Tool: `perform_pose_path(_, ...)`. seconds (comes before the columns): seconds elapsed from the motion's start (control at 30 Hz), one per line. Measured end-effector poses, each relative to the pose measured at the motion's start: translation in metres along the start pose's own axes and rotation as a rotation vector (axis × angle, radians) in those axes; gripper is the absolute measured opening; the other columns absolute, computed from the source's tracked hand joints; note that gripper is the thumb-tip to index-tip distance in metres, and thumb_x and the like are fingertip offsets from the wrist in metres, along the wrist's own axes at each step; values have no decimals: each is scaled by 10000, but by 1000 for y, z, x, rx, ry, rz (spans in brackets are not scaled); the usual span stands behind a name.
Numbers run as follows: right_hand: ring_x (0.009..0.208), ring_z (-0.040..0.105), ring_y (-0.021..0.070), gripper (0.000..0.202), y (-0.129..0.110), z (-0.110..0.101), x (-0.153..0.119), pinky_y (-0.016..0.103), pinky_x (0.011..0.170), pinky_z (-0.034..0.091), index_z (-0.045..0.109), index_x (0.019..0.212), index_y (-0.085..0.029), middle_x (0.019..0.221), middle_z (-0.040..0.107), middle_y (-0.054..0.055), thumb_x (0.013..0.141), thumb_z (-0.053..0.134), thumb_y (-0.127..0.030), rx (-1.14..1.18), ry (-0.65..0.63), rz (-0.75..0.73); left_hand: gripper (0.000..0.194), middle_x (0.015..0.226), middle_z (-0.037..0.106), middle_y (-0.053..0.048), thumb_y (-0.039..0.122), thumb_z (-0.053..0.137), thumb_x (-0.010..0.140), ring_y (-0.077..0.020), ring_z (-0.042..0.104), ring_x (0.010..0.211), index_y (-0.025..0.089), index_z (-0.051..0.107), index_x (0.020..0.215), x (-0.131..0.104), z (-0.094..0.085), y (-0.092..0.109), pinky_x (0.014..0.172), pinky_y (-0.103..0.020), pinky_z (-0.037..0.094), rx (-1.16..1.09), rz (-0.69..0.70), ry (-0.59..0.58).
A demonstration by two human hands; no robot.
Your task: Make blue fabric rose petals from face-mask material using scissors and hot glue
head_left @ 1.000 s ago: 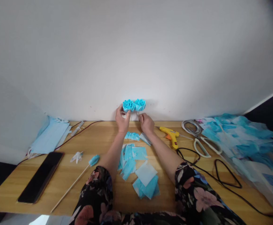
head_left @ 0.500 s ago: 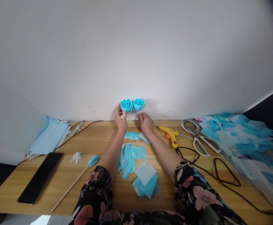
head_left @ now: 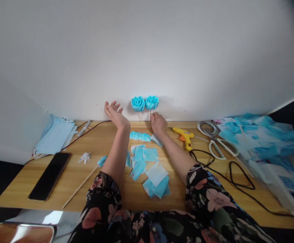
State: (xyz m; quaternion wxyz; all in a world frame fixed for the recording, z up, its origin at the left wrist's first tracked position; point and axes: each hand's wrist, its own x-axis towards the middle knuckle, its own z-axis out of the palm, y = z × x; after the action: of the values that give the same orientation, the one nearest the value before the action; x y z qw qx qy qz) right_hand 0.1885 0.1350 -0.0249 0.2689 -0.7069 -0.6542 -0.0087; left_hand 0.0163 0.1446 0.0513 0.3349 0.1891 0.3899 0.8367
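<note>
Two blue ruffled flowers stand side by side against the wall on pale stems, a left flower (head_left: 138, 104) and a right flower (head_left: 152, 102). My right hand (head_left: 158, 123) is closed with its fingertips on the stem below the right flower. Off to the left of the flowers, my left hand (head_left: 116, 114) is raised near the wall, fingers apart and holding nothing. Below the hands lie a pleated blue strip (head_left: 140, 136), blue fabric pieces (head_left: 139, 162) and a white square (head_left: 157, 173) on more blue squares.
Left on the wooden table (head_left: 15, 192) are face masks (head_left: 57, 135), a black phone (head_left: 50, 176) and a stick with a blue bud (head_left: 102, 161). To the right are a yellow glue gun (head_left: 184, 137), scissors (head_left: 217, 150), a black cable (head_left: 220, 182) and a blue fabric pile (head_left: 260, 135).
My left hand has let go of the left flower and moved left, its fingers opening. My right hand stays at the right flower's stem. The view has tilted slightly down.
</note>
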Motion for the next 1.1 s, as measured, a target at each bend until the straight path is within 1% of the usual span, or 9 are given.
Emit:
perform_pose_path(0.27,908,605,235,422,-5,-17,-5,334,749,295,702,1057,-177,1001,748,120,1059,303,-317,-85,22,-151,474,1381,584,-112,441,229,1064,-160,633,1189,271,325,1496,-28,16,67,979,-306,523,-110,35,-141)
perform_pose_path(0.37,926,614,249,379,-9,-36,-9,340,741,297,700,1119,-177,1010,756,123,1034,349,-292,-132,-15,-203,495,1427,536,-134,412,242,1060,-199,595,1279,223,294,1515,-42,18,98,1028,-330,512,-217,36,-207)
perform_pose_path(0.5,926,631,275,366,-16,-75,-25,344,725,318,721,1037,-142,1009,759,160,1007,399,-315,-184,-112,-226,455,1435,520,-80,378,131,1081,-161,551,1341,311,259,1512,-58,16,132,1070,-302,490,-222,52,-309)
perform_pose_path(0.6,901,661,268,382,-28,-100,-54,340,746,380,751,923,-167,945,763,130,1006,425,-347,37,-281,-137,466,1441,492,-115,333,85,1083,-192,537,1361,238,251,1508,-74,11,153,1064,-341,504,-305,58,-376)
perform_pose_path(0.67,975,677,237,311,-41,-105,-77,325,813,441,754,1040,-213,1055,769,83,988,496,-377,456,-550,-192,477,1419,505,-99,340,33,1082,-182,519,1388,246,294,1470,-88,8,165,1071,-327,503,-327,65,-443)
perform_pose_path(0.8,1244,586,220,510,-69,-92,-116,335,955,474,604,1360,-251,1413,622,85,922,623,-513,1139,-1096,-512,407,1362,550,-28,391,125,1090,-187,531,1375,312,411,1368,-111,-3,188,1058,-342,525,-265,23,-492)
perform_pose_path(0.9,1264,563,199,588,-83,-79,-129,337,1022,445,582,1369,-209,1353,635,110,895,669,-545,1447,-1325,-495,431,1326,549,3,385,93,1089,-173,512,1374,331,466,1300,-117,-11,200,1033,-321,521,-262,19,-496)
perform_pose_path(1.0,1095,615,144,541,-88,-73,-134,300,985,448,592,1351,-215,1192,677,70,883,726,-451,1540,-1412,-395,503,1173,559,2,299,-12,1069,-129,562,1266,306,462,1238,-115,-16,207,882,-229,521,-382,57,-546)
perform_pose_path(1.1,811,569,82,517,-88,-71,-137,224,782,451,633,1298,-227,911,637,-18,833,789,-390,1522,-1349,-320,486,1074,547,2,291,-10,1059,-119,598,1188,327,444,1228,-110,-19,209,775,-196,493,-393,91,-525)
